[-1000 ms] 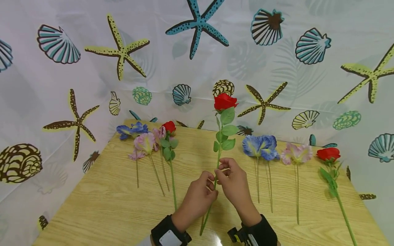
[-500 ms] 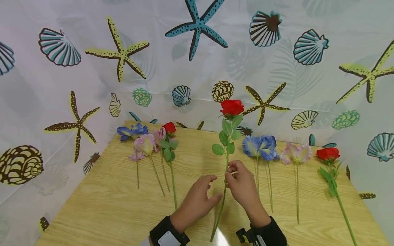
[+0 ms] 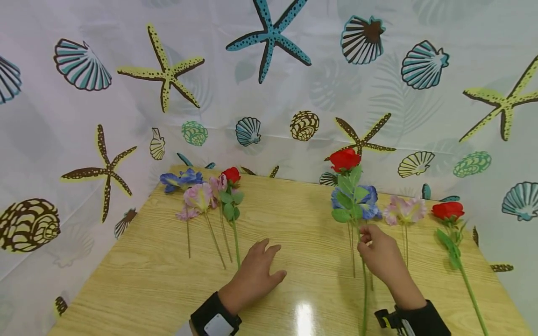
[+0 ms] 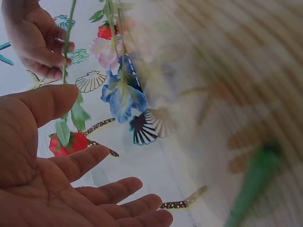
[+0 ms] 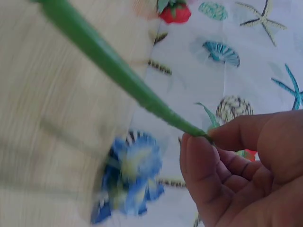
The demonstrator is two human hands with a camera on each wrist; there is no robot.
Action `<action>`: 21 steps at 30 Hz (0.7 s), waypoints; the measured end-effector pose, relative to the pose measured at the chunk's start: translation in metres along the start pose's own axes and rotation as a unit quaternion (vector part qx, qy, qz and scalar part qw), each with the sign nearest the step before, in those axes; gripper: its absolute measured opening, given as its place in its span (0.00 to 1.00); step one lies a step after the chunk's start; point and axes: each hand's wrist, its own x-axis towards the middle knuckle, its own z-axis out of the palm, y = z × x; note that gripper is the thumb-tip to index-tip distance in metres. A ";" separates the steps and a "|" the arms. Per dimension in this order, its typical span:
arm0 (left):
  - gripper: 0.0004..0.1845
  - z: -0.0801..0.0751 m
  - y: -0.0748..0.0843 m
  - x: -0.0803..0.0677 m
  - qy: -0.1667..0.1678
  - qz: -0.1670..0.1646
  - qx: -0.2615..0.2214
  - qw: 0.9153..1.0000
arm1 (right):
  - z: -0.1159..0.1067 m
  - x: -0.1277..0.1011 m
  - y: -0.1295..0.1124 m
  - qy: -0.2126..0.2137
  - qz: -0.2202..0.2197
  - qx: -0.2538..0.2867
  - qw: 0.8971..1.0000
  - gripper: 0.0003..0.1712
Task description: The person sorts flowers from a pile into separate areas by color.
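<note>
The right hand [image 3: 380, 256] pinches a red rose [image 3: 345, 159] mid-stem, bloom upright above the fingers, over the blue flowers [image 3: 355, 199]. The left hand [image 3: 254, 275], fingers relaxed, rests empty on the wooden table [image 3: 147, 280].

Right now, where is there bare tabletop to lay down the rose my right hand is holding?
The widest bare strip of table runs up the middle, between the left flower bunch and the blue flower. The left hand hovers at its near end. The right side is crowded: the held rose, pink flower and another red rose.
</note>
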 end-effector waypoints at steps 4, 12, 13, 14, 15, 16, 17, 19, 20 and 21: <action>0.30 -0.005 -0.008 -0.002 0.015 -0.002 0.033 0.999 | -0.031 -0.005 0.033 0.006 0.012 -0.070 0.997 0.19; 0.27 -0.026 -0.027 -0.006 0.096 -0.089 0.158 0.979 | -0.085 -0.012 0.104 0.016 0.067 -0.157 0.985 0.22; 0.26 -0.028 -0.030 -0.006 0.098 -0.093 0.165 0.977 | -0.090 -0.013 0.111 0.016 0.087 -0.164 0.982 0.23; 0.25 -0.030 -0.031 -0.006 0.097 -0.095 0.169 0.976 | -0.094 -0.014 0.118 0.022 0.105 -0.173 0.979 0.23; 0.24 -0.031 -0.033 -0.006 0.096 -0.095 0.172 0.976 | -0.098 -0.015 0.124 0.024 0.127 -0.179 0.975 0.23; 0.23 -0.032 -0.035 -0.007 0.095 -0.093 0.173 0.976 | -0.101 -0.015 0.130 0.023 0.151 -0.186 0.971 0.23; 0.21 -0.033 -0.036 -0.007 0.093 -0.090 0.174 0.976 | -0.104 -0.015 0.136 0.026 0.171 -0.191 0.966 0.23; 0.18 -0.034 -0.039 -0.008 0.090 -0.083 0.179 0.976 | -0.108 -0.016 0.148 0.033 0.208 -0.199 0.957 0.23; 0.16 -0.034 -0.040 -0.008 0.093 -0.078 0.180 0.976 | -0.111 -0.015 0.153 0.032 0.221 -0.202 0.954 0.22; 0.14 -0.034 -0.043 -0.008 0.096 -0.074 0.183 0.976 | -0.113 -0.015 0.159 0.028 0.231 -0.203 0.951 0.22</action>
